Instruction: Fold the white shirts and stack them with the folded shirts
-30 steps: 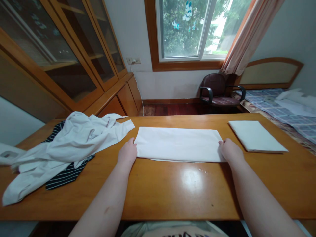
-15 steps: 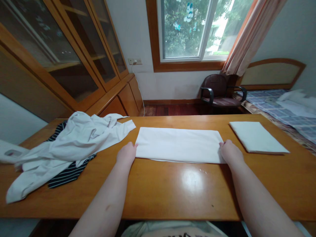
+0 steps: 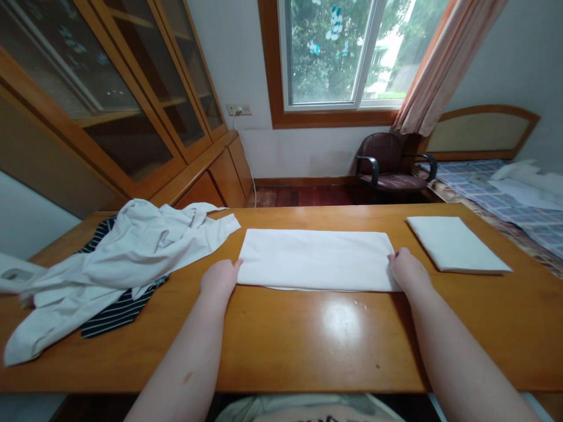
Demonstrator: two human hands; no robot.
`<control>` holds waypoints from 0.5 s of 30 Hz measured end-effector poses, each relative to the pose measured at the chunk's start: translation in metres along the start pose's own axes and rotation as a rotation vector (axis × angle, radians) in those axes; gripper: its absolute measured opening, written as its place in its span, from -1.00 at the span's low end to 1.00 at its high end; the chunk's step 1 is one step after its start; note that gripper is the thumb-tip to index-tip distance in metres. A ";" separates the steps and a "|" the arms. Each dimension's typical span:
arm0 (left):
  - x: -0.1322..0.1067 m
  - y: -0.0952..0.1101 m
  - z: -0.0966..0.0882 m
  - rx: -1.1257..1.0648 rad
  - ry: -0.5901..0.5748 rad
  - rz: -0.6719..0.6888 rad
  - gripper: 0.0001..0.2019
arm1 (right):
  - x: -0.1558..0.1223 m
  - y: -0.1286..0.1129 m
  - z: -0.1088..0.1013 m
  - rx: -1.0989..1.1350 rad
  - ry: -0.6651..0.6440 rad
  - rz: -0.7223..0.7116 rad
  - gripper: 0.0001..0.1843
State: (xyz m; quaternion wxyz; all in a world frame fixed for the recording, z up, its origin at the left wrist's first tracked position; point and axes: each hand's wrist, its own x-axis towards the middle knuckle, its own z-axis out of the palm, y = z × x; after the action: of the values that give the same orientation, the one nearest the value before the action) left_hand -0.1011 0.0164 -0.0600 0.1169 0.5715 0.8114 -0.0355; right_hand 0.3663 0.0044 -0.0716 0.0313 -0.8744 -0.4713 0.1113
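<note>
A white cloth folded into a long rectangle (image 3: 314,261) lies flat on the wooden table (image 3: 281,346) in front of me. My left hand (image 3: 220,278) is closed at its left edge, thumb on top and the other fingers mostly hidden. At the opposite end, my right hand (image 3: 409,269) pinches the right edge. A crumpled white garment (image 3: 127,252), which looks like a shirt, is spread at the left over a black-and-white striped cloth (image 3: 118,313). To the right sits a neatly folded white cloth (image 3: 457,243).
A white object (image 3: 17,274) stands at the table's far left. Beyond the table are a glass-doored wooden cabinet (image 3: 132,105), a brown armchair (image 3: 387,164), and a bed (image 3: 505,193) with checked bedding. A white cord (image 3: 250,152) hangs from the wall socket.
My left hand has shifted slightly left and toward me along the folded cloth's edge. The right hand stays at its end. The whole view has moved slightly.
</note>
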 end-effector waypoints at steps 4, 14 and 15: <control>-0.008 0.007 0.000 -0.054 0.246 0.037 -0.55 | -0.003 0.000 0.002 0.015 0.048 -0.030 -0.62; -0.033 0.070 0.032 0.054 0.215 0.858 -0.44 | -0.019 -0.019 0.018 0.004 0.450 -0.506 -0.35; -0.031 0.068 0.033 0.064 0.169 0.841 -0.43 | -0.020 -0.023 0.022 -0.027 0.391 -0.582 -0.34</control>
State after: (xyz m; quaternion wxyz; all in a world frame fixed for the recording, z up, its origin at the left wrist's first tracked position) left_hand -0.0224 0.0046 -0.0799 0.0367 0.8569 0.5129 0.0371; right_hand 0.3321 -0.0005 -0.0861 0.1400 -0.7084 -0.6874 -0.0782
